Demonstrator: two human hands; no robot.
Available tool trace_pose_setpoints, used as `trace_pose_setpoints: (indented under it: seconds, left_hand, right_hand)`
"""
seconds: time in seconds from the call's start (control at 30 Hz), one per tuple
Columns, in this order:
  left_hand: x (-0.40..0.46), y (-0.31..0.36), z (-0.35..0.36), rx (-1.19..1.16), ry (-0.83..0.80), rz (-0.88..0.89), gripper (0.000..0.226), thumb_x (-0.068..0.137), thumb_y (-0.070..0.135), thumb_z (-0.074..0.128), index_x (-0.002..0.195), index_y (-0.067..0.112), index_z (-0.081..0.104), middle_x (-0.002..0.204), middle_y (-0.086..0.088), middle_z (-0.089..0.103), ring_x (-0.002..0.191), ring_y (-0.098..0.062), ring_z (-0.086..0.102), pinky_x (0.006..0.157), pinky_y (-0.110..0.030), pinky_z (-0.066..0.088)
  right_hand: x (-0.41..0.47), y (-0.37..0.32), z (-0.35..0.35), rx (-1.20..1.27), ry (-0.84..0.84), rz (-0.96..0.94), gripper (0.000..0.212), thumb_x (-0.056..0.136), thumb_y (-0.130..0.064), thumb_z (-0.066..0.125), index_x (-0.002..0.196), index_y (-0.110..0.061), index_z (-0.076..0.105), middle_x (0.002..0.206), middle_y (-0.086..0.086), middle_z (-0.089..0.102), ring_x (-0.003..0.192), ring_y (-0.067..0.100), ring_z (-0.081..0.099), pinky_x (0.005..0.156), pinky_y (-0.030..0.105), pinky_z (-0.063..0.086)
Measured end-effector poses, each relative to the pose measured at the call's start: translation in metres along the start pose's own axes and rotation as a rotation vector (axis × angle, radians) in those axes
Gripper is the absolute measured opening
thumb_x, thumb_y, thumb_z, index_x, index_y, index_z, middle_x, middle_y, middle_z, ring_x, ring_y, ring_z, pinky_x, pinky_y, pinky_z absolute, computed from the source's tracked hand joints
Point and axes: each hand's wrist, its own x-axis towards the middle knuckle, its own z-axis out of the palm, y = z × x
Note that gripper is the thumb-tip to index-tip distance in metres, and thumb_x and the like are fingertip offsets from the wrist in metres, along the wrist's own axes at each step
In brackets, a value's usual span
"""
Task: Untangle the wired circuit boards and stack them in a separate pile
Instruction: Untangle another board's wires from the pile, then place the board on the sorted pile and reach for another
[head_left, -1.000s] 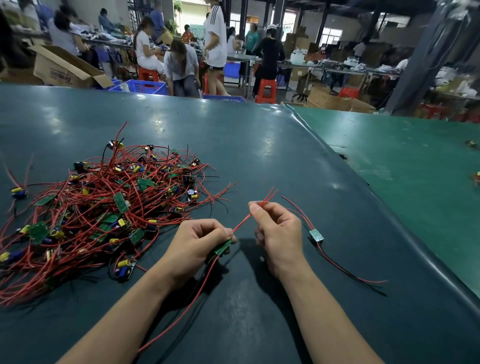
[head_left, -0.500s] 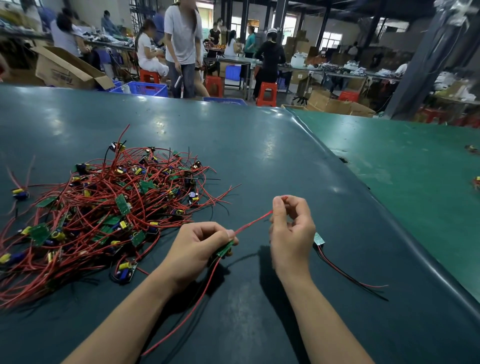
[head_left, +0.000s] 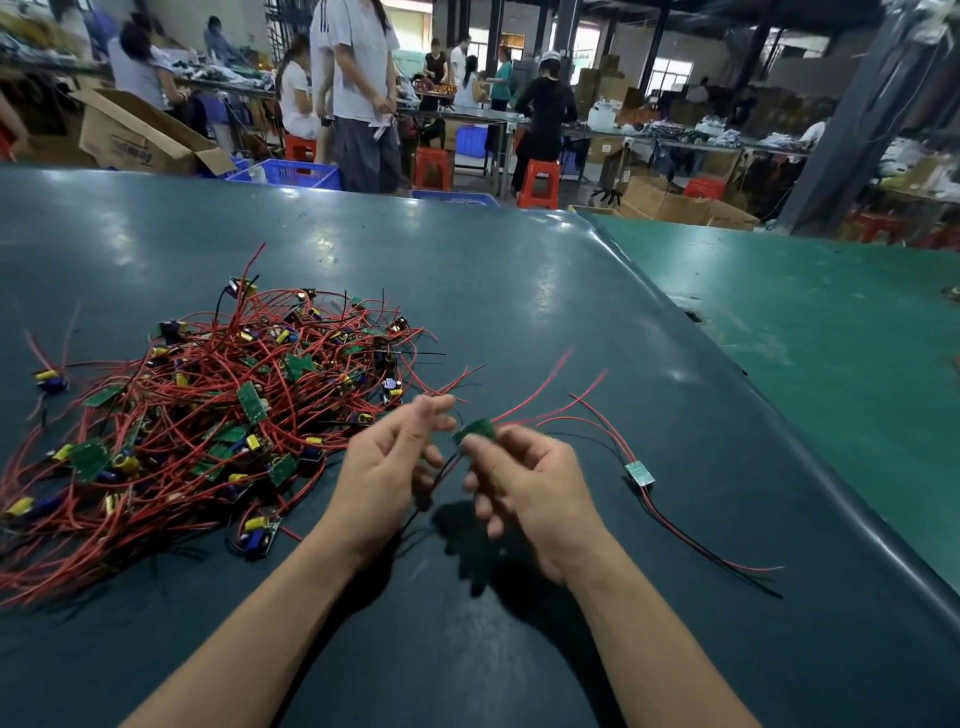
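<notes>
Low in the middle of the frame, two bare hands meet over the dark green table (head_left: 519, 291). The right hand (head_left: 535, 488) pinches a small green board (head_left: 474, 430) at its fingertips, and red wires fan up and right from it. The left hand (head_left: 387, 467) is blurred, fingers loose and spread, holding nothing I can see. Just right lies one board with wires (head_left: 640, 474), alone. At the left sits the big tangled pile (head_left: 208, 415). Far behind, people (head_left: 363, 78) stand by tables.
</notes>
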Motion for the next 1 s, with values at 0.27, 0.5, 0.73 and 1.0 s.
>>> trace_pose_setpoints:
  seconds: [0.27, 0.5, 0.73, 1.0]
  left_hand:
    - [0.009, -0.004, -0.028, 0.724, 0.377, 0.619, 0.017, 0.092, 0.017, 0.057, 0.090, 0.005, 0.069, 0.086, -0.002, 0.060, 0.076, -0.020, 0.054, 0.068, -0.030, 0.045]
    - [0.010, -0.007, -0.035, 1.070, 0.559, 0.509, 0.019, 0.087, 0.023, 0.060, 0.100, 0.012, 0.070, 0.097, -0.008, 0.063, 0.093, -0.032, 0.052, 0.082, -0.041, 0.039]
    - [0.011, -0.005, -0.050, 1.330, 0.668, 0.330, 0.033, 0.085, 0.022, 0.068, 0.116, 0.012, 0.066, 0.115, -0.015, 0.055, 0.109, -0.039, 0.045, 0.089, -0.050, 0.038]
    - [0.010, 0.000, -0.070, 1.178, 0.750, 0.221, 0.038, 0.088, 0.015, 0.066, 0.123, 0.004, 0.061, 0.118, -0.021, 0.054, 0.106, -0.040, 0.054, 0.091, -0.051, 0.043]
  right_hand:
    - [0.007, -0.012, -0.016, 0.501, 0.774, -0.151, 0.004, 0.094, -0.007, 0.063, 0.090, -0.008, 0.063, 0.090, 0.004, 0.075, 0.053, 0.017, 0.070, 0.040, 0.019, 0.047]
    - [0.001, -0.012, -0.028, 0.819, 0.738, 0.001, 0.010, 0.098, -0.010, 0.057, 0.103, -0.002, 0.059, 0.108, 0.007, 0.068, 0.064, 0.015, 0.073, 0.047, 0.013, 0.050]
    - [0.001, -0.011, -0.015, 0.423, 0.523, 0.058, 0.017, 0.097, -0.022, 0.059, 0.088, -0.010, 0.066, 0.062, 0.001, 0.069, 0.041, 0.008, 0.052, 0.036, 0.016, 0.035]
    - [0.009, -0.005, -0.003, 0.172, 0.429, 0.020, 0.006, 0.095, -0.016, 0.061, 0.090, -0.012, 0.059, 0.059, 0.005, 0.064, 0.039, 0.013, 0.045, 0.038, 0.017, 0.032]
